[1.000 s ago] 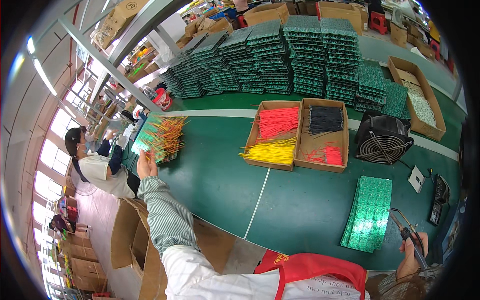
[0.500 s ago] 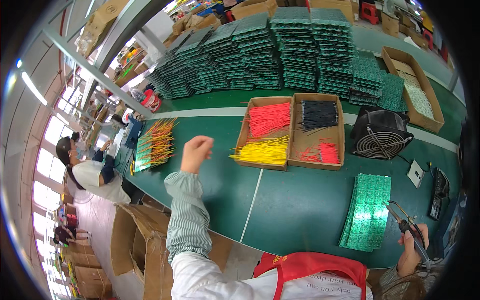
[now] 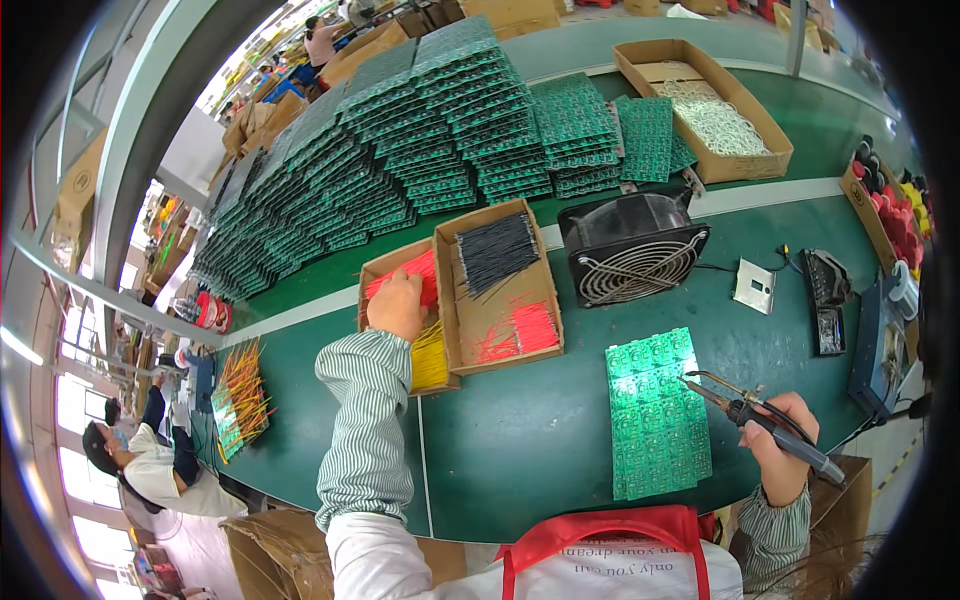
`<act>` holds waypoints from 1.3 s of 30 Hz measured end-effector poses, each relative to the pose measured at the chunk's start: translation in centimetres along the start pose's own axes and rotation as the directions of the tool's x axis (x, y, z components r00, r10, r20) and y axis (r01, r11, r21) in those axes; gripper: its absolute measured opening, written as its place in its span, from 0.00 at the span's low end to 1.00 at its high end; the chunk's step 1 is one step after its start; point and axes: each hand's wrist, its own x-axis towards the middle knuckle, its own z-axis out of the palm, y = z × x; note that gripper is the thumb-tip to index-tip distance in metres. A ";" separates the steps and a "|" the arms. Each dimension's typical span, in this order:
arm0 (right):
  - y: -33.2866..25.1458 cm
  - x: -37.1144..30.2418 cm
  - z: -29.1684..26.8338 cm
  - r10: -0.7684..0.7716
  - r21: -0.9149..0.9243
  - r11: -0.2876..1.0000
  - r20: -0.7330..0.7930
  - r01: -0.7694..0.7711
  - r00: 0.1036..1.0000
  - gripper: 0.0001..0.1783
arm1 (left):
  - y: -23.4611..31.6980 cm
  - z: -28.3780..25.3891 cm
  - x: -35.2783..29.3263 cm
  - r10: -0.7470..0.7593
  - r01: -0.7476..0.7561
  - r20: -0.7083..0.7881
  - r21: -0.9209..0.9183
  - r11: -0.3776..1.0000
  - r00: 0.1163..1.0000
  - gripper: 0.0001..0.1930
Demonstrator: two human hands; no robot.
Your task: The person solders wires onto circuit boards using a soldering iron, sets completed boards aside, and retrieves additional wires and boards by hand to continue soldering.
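The head view shows the left hand (image 3: 398, 308) down over the red wires (image 3: 422, 275) in the left cardboard box (image 3: 440, 384), mid-table, its fingers curled but their tips hidden, so I cannot tell whether they pinch any. The right hand (image 3: 782, 440) is wrapped around a soldering iron (image 3: 765, 420), tip at the right side of the green circuit panels (image 3: 655, 430), which lie toward the near edge of the table (image 3: 520, 450), right of its white line. The step in hand looks like fetching wire for soldering; the next move would call for a fine pinch that separates wires without dragging others out. Half a second ago the left hand hung over bare table between the wired boards (image 3: 242, 385) at the left end and the boxes; now it is at the wires, while the right hand keeps the iron.
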 end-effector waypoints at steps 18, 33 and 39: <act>1.1 1.7 -0.3 -0.033 -0.032 0.999 0.042 0.035 0.999 0.11 | -3.0 0.8 0.1 -0.008 -0.058 -0.213 -0.305 0.951 0.977 0.10; 0.6 0.6 -1.5 -0.050 -0.005 0.999 0.037 0.050 0.998 0.10 | -2.3 -0.5 0.3 0.011 -0.042 -0.151 -0.203 0.978 0.988 0.09; 1.0 0.2 -2.2 -0.073 -0.036 0.997 0.013 0.074 0.997 0.10 | -2.6 -1.9 0.1 0.001 -0.036 -0.175 -0.198 0.980 0.985 0.09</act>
